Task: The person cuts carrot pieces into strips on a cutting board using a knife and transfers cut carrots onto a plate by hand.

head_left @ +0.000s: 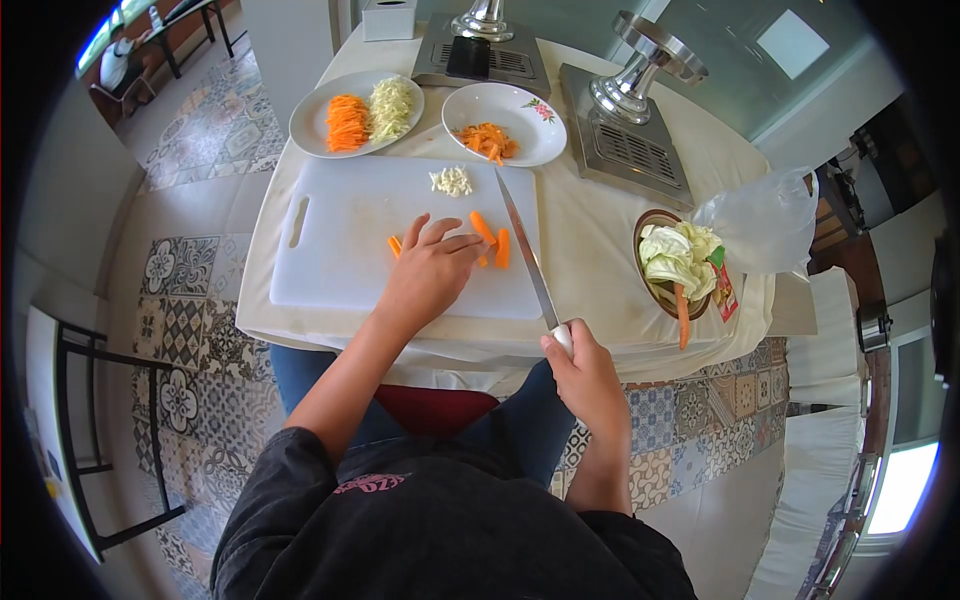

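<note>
My right hand [588, 372] grips the white handle of a long kitchen knife [527, 252], its blade slanting up and left along the right side of the white cutting board [345, 285]. On the board my left hand [432, 268] is spread with its fingers apart. Carrot pieces [503, 249] lie beside and under its fingertips; whether the fingers touch them I cannot tell. Another bit of carrot [395, 245] shows at the left of that hand. Above, near the board's far edge, sits a small pile of chopped pale vegetable [451, 181].
Behind the board stand a plate [305, 118] of shredded carrot and cabbage and a bowl [540, 140] with orange shavings. A bowl [640, 240] of cabbage and carrot stands right, by a plastic bag [765, 215]. Metal stands [630, 150] occupy the back. A person [118, 65] sits far left.
</note>
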`<state>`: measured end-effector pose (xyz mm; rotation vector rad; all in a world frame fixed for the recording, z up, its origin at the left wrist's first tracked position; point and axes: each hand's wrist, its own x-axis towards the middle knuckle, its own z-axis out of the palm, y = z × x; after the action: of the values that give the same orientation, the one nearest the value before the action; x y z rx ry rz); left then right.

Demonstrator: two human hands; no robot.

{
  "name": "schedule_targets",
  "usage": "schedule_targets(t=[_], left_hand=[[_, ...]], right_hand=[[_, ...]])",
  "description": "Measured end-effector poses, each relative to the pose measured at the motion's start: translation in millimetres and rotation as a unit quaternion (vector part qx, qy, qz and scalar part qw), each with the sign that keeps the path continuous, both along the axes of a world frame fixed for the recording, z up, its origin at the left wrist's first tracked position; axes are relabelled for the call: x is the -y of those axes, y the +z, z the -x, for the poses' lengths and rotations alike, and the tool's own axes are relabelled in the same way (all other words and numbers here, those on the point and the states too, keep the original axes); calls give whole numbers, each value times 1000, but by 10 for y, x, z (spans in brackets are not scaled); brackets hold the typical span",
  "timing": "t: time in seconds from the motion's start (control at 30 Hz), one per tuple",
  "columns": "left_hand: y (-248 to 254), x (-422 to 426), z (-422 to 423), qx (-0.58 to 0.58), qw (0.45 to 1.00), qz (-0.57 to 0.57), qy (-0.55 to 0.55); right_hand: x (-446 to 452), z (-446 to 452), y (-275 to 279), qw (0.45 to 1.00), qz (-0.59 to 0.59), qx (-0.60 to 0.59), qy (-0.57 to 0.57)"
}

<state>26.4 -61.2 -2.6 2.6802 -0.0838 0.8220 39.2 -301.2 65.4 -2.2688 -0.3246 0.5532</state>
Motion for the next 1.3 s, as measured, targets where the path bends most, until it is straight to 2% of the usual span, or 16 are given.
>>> schedule_targets(t=[0.23, 0.33, 0.53, 0.63, 0.73, 0.83, 1.03, 1.3], left_hand=[[-12, -102, 41, -13, 1000, 0, -18], [15, -99, 60, 27, 999, 5, -17], [-24, -156, -12, 16, 996, 3, -83], [11, -246, 53, 21, 997, 6, -76], [15, -391, 138, 46, 999, 4, -25], [-2, -462, 232, 22, 1000, 21, -9], [-27, -287, 386, 44, 986, 86, 134], [-46, -240, 336, 4, 986, 68, 154]], right_hand=[[28, -10, -30, 1000, 8, 11, 3], [-4, 0, -12, 1000, 15, 11, 11], [-33, 23, -25, 999, 8, 39, 35], [-35, 29, -8, 998, 13, 44, 40], [-55, 40, -14, 997, 15, 44, 60], [-126, 55, -29, 995, 9, 37, 93], [-293, 54, -37, 987, 7, 63, 150], [-537, 125, -79, 971, 34, 117, 203]])
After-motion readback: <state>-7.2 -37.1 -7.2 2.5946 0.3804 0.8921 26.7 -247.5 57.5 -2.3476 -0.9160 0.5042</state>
